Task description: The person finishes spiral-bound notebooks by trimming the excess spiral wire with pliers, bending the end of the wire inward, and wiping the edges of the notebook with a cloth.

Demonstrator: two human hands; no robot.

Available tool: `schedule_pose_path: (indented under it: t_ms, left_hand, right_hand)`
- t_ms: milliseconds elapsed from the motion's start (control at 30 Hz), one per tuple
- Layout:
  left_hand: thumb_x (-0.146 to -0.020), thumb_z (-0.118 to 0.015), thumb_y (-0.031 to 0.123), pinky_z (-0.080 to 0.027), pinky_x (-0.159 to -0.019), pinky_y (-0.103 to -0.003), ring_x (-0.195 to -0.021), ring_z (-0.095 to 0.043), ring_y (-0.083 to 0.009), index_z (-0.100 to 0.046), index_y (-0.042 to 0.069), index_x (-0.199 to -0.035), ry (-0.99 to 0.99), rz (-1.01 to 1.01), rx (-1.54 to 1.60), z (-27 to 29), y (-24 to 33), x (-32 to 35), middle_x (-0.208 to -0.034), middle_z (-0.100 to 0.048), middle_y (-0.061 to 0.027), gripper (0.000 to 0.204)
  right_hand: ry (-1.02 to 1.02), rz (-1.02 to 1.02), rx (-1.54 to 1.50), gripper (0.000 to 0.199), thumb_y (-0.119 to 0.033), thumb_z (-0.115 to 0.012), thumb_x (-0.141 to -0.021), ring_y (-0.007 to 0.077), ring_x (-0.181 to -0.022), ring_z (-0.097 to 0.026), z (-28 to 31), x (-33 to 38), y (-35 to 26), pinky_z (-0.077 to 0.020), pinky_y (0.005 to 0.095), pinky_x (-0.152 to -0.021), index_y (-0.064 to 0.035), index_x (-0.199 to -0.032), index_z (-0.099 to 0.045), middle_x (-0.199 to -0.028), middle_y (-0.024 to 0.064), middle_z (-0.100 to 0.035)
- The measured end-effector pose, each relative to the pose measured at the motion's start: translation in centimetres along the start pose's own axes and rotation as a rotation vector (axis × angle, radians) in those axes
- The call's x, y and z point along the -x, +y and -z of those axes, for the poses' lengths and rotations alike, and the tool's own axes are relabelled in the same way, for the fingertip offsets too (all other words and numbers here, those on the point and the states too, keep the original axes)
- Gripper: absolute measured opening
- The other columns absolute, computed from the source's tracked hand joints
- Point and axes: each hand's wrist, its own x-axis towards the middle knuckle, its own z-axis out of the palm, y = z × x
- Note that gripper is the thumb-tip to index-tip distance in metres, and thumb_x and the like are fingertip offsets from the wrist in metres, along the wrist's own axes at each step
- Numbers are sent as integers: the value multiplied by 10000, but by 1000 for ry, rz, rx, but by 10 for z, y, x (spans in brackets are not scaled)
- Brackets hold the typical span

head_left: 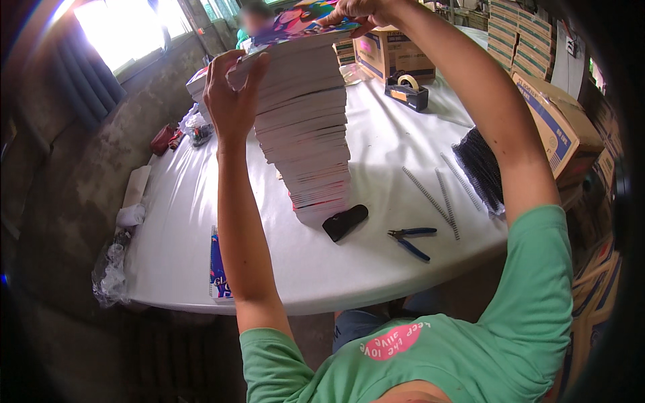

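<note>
A tall stack of paper booklets (306,127) with white edges stands on the table, topped by a brightly printed cover (295,25). My left hand (232,94) curls round the stack's upper left corner, its thumb against the front face and its fingers at the side. At the upper right, my right hand (366,15) has its fingers closed on the edge of the printed cover; some of the fingertips are hidden. Near the stack's foot lies a black object (345,222), its kind unclear. Blue-handled cutting pliers (411,242) rest to its right.
Loose wire coils (430,195) and a dark bundle of coils (478,164) lie on the white-covered table (161,248). A tape dispenser (407,94) and cardboard box (393,57) stand behind. Under my left forearm sits a blue booklet (217,265). Across the table is another person (252,23).
</note>
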Motion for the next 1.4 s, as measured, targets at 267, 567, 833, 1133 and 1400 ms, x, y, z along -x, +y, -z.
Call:
schedule_pose_path:
  t_ms: [267,567,833,1133,1400]
  left_hand:
    - [-719,-749,410,-456,-798,-339,-933,-593,-241,-653,82,-1026,11,-111,-61,-3,0,-2,-997,-611,-116,460]
    - [-732,-712,486,-455,-872,-386,-1073,-557,-240,-665,108,-1046,-82,147,60,8,-23,-7,-1126,-596,-106,494]
    - [-755,-655,550,-425,-919,-377,-1073,-560,-255,-629,90,-1133,-201,5,-65,15,-5,-23,-1159,-584,-131,596]
    - [-816,-694,195,-457,-909,-303,-1050,-570,-228,-336,-16,-1339,359,499,1023,35,102,105,-1174,-558,-160,668]
    - [-822,-638,-16,-433,-853,-269,-940,-565,-142,-529,9,-1075,56,801,609,107,85,263,-1018,-608,-73,277]
  right_hand:
    - [44,61,-67,322,-173,-580,-846,214,-976,-525,9,-10,7,-418,331,-870,23,-1098,-546,-1070,147,-561]
    - [239,132,-276,305,-49,-509,-887,267,-1083,-503,0,-37,17,-389,349,-967,105,-1151,-504,-1178,206,-536]
    - [168,307,-156,388,-207,-496,-938,233,-947,-575,10,30,-14,-486,316,-777,109,-1162,-482,-1028,182,-599]
    - [325,473,-536,431,-216,-654,-784,233,-971,-586,-112,156,56,-469,343,-864,-48,-1164,-535,-1071,125,-609]
    - [-47,5,-902,442,38,-718,-717,143,-968,-571,-157,280,221,-485,290,-895,-37,-1106,-523,-1038,51,-609]
